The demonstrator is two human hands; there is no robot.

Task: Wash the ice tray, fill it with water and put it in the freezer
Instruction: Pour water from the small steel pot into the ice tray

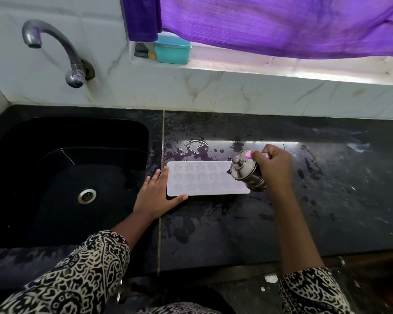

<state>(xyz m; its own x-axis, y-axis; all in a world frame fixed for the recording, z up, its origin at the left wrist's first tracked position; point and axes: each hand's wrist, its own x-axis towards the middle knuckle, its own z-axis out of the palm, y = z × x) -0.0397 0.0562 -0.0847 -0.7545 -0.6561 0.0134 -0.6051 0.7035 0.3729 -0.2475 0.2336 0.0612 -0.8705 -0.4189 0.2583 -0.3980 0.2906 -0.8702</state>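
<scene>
Presses flat left grip [156, 196] against ice tray [202, 177] on wet counter [327, 200]; clamps right grip [275, 166] round tilted steel container [247, 173].

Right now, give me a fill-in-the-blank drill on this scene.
1. The left hand touches the tray's ____ end.
2. The right hand tilts a steel cup over the ____.
3. The tap hangs above the ____.
Missing: left; tray; sink.
</scene>
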